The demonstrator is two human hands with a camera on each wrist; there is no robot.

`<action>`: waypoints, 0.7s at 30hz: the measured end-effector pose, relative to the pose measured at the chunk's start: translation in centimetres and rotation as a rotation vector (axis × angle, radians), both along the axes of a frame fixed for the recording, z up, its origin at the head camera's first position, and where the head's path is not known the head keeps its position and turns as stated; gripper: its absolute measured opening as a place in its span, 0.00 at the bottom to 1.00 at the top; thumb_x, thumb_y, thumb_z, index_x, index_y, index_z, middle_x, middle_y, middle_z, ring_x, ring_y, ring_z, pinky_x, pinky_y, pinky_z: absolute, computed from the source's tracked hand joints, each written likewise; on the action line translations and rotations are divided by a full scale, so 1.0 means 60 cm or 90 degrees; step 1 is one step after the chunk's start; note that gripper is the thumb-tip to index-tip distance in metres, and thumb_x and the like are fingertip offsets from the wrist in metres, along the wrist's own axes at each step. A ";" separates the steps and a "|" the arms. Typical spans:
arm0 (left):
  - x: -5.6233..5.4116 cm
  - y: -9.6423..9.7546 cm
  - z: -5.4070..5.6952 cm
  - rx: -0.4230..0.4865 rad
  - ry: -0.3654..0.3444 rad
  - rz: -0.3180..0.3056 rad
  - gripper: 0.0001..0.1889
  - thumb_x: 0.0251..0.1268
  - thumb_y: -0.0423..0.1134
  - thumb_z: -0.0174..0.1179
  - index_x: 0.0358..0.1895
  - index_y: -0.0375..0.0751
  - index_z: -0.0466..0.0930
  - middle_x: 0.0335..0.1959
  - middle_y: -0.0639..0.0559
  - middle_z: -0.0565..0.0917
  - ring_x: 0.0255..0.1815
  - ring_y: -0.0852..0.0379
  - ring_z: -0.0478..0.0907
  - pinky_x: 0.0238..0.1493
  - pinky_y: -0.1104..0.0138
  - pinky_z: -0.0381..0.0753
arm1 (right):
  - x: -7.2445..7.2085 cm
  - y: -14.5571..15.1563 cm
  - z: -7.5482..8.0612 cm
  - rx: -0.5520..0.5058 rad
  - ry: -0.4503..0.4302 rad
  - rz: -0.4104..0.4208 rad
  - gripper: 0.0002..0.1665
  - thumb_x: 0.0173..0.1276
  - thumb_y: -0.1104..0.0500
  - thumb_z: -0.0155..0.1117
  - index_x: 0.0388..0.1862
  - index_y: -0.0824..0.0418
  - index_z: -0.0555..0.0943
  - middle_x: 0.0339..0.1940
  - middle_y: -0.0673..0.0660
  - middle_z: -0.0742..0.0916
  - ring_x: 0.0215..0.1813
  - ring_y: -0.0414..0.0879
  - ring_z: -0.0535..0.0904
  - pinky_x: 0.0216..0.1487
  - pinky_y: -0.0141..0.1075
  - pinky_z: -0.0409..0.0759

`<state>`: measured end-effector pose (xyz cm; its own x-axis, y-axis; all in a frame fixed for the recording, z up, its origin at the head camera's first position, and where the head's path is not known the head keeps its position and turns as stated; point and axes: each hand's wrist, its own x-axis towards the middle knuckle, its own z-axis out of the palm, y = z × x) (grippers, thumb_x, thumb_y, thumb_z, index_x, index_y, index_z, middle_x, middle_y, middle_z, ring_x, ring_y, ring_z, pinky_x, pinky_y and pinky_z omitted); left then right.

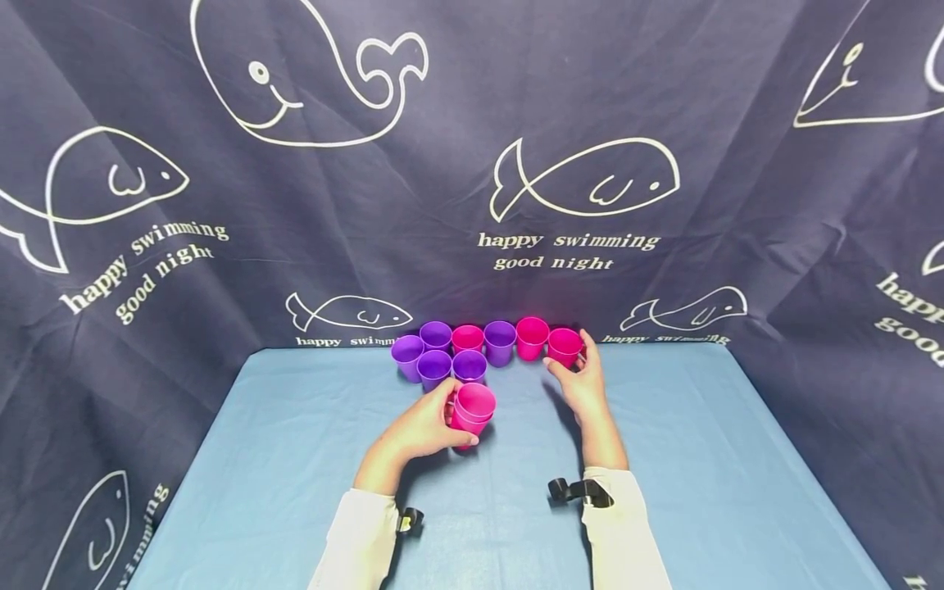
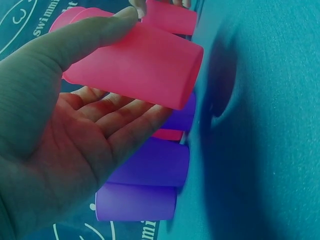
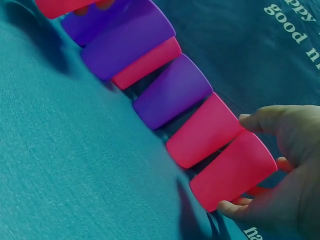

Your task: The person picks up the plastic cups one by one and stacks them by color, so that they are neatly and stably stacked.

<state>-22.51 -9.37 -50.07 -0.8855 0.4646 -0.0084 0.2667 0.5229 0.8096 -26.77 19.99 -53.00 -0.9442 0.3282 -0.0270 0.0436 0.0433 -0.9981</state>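
My left hand (image 1: 424, 422) grips a stack of nested pink cups (image 1: 474, 410), thumb on one side and fingers on the other. In the left wrist view the stack (image 2: 145, 65) hangs above the cloth, its shadow beside it. At the right end of the back row my right hand (image 1: 586, 385) holds a pink cup (image 1: 565, 347) between thumb and fingers. That cup (image 3: 232, 172) leans close against a neighbouring pink cup (image 3: 202, 135) in the right wrist view. Several purple cups (image 1: 434, 369) and another pink cup (image 1: 468, 338) stand upright farther left.
Light blue cloth (image 1: 509, 508) covers the table. Directly behind the cups rises a dark curtain (image 1: 457, 205) with white fish drawings and lettering, which also runs along both sides. A black strap mount (image 1: 578, 492) sits on the right wrist.
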 end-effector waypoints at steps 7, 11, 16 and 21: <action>0.001 0.001 0.001 0.003 -0.005 -0.007 0.33 0.48 0.44 0.84 0.56 0.49 0.74 0.46 0.57 0.86 0.47 0.61 0.83 0.53 0.62 0.83 | -0.001 -0.002 0.003 -0.015 0.016 -0.010 0.52 0.68 0.72 0.68 0.85 0.65 0.53 0.77 0.74 0.70 0.77 0.66 0.68 0.81 0.54 0.65; 0.001 0.002 -0.001 0.001 -0.005 -0.010 0.33 0.48 0.44 0.84 0.56 0.49 0.74 0.46 0.57 0.87 0.47 0.61 0.83 0.53 0.62 0.83 | -0.006 -0.006 -0.008 0.000 0.027 -0.052 0.44 0.69 0.72 0.66 0.80 0.65 0.58 0.72 0.72 0.76 0.71 0.60 0.72 0.71 0.40 0.72; 0.001 0.003 -0.002 -0.003 -0.003 -0.013 0.33 0.49 0.43 0.84 0.56 0.49 0.74 0.46 0.56 0.86 0.46 0.60 0.83 0.53 0.62 0.83 | -0.005 -0.012 -0.004 0.003 0.032 -0.080 0.41 0.67 0.72 0.68 0.75 0.67 0.61 0.65 0.73 0.81 0.65 0.56 0.76 0.52 0.21 0.73; 0.001 0.005 -0.002 -0.009 -0.004 -0.019 0.33 0.48 0.43 0.84 0.57 0.49 0.74 0.46 0.56 0.86 0.46 0.60 0.83 0.52 0.63 0.83 | -0.001 -0.010 0.001 -0.013 0.015 -0.089 0.44 0.66 0.70 0.71 0.77 0.66 0.61 0.64 0.69 0.79 0.57 0.49 0.76 0.42 0.18 0.75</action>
<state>-22.42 -9.07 -50.21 -0.8708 0.4912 -0.0203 0.2781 0.5261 0.8037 -26.85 19.41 -52.91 -0.8899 0.4560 -0.0128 0.0236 0.0180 -0.9996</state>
